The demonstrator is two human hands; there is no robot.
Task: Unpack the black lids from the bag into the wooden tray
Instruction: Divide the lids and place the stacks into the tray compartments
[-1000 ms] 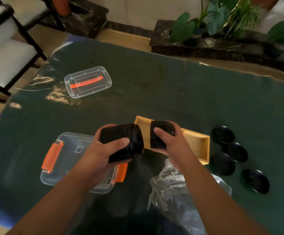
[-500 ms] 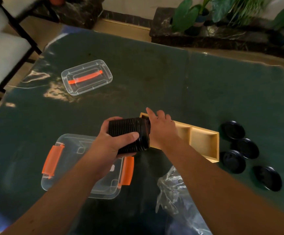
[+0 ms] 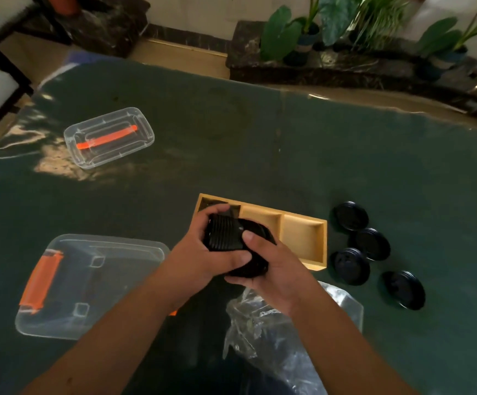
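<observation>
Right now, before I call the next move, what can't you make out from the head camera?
- Left compartment of the wooden tray: mostly covered by the left hand and the stack of black lids.
- Stack count: ridges too fine, right hand covers part.
- Plastic bag: crumpled, glare, forearm across it; contents unclear.
- Clear bin: near corner behind left forearm.

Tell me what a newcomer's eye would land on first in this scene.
First, the two bare hands, left hand and right hand, gripping a ribbed stack of black plastic lids over the left end of the pale wooden three-compartment tray at table centre. Next, four loose round black lids right of the tray. Then the clear plastic box with orange latches at near left.
</observation>
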